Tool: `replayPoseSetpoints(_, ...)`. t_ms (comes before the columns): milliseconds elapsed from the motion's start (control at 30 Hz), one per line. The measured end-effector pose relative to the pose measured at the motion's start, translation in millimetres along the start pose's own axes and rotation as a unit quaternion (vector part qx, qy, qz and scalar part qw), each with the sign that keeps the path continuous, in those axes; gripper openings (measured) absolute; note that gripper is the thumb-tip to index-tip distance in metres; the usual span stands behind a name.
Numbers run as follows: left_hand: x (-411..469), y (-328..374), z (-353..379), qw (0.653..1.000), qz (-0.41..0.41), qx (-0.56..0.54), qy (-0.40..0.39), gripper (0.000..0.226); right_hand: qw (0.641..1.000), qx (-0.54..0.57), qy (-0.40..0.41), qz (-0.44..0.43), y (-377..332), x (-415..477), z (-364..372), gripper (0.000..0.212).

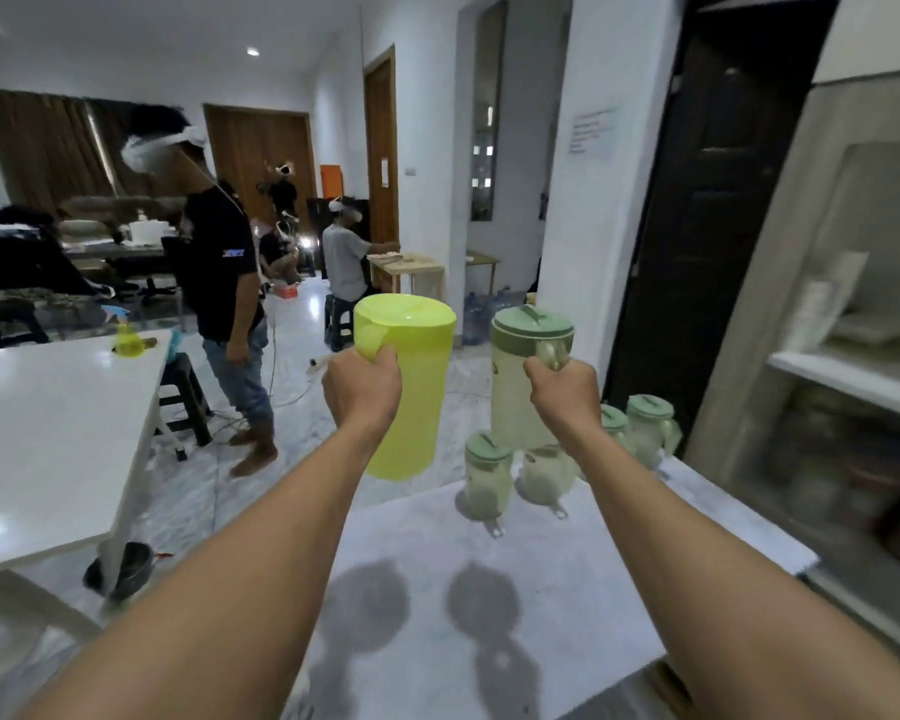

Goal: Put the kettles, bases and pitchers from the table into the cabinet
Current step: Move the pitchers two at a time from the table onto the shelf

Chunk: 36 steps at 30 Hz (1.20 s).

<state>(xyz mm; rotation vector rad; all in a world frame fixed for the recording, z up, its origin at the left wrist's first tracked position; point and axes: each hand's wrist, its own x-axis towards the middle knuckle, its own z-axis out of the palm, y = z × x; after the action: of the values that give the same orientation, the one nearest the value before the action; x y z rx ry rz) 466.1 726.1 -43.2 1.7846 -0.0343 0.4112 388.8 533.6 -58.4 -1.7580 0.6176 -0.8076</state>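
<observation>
My left hand (362, 389) grips the handle of a tall yellow-green pitcher (409, 387) and holds it in the air above the grey table (489, 589). My right hand (562, 394) grips the handle of a pale pitcher with a green lid (526, 376), also lifted. Several smaller green-lidded pitchers (487, 475) stand on the table's far end, partly hidden behind my right arm. The cabinet (853, 366) with white shelves is at the right, blurred.
A white table (48, 433) with a yellow spray bottle (128, 340) stands at the left. A person in a black shirt (230, 293) stands on the floor beyond it, others sit farther back. A dark door (707, 210) is beside the cabinet.
</observation>
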Motion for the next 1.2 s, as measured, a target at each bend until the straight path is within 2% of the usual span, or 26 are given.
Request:
replayPoseSetpoints(267, -57, 71, 37, 0.995, 0.060, -0.046, -0.070, 0.024, 0.994, -0.033, 0.106, -0.019, -25, -19, -120, 0.025)
replayPoseSetpoints(600, -161, 160, 104, 0.972, 0.075, -0.137, -0.174, 0.027, 0.969, -0.066, 0.236, -0.016, -33, -43, -285, 0.020)
replayPoseSetpoints(833, -244, 212, 147, 0.950, 0.087, -0.175, -0.245, 0.030, 0.950, -0.095, 0.299, -0.002, -30, -66, -395, 0.025)
replayPoseSetpoints(1200, -387, 288, 213, 0.916, 0.100, -0.218, -0.322, 0.028, 0.923, -0.104, 0.370, 0.018, -16, -114, -565, 0.016)
